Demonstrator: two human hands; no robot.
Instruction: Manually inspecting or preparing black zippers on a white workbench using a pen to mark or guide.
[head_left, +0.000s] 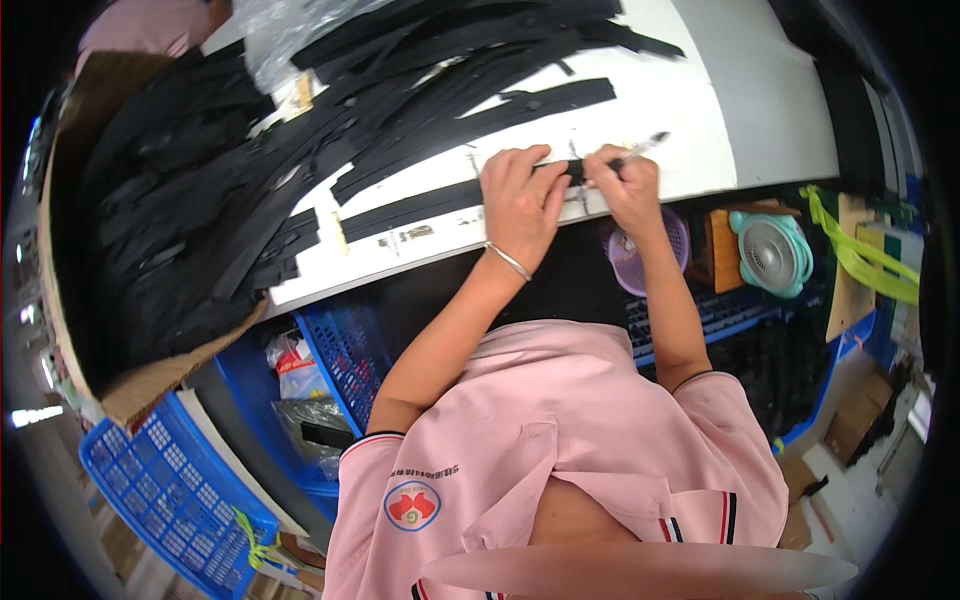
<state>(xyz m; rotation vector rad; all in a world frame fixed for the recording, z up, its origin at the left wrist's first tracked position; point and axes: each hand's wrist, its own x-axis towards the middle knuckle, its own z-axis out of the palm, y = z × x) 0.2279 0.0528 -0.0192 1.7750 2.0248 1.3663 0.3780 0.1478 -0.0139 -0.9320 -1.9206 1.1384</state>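
My left hand (522, 200), with a bangle at the wrist, presses a black fabric strip (420, 207) against the white table with its fingers drawn together. That strip runs leftward along the table's near edge, and a short dark piece of it shows between my two hands. In my right hand (626, 187) is a slim pen (645, 146), held in a closed writing grip over the strip's right end. The pen's upper end points up and to the right. My fingers hide the spot where the pen meets the strip.
More black strips (400, 110) lie heaped across the white tabletop (690, 110). A cardboard box (60, 250) full of black strips stands left, clear plastic (290, 40) at the back. Below are blue crates (170, 500), a purple basket (665, 255) and a turquoise fan (770, 253).
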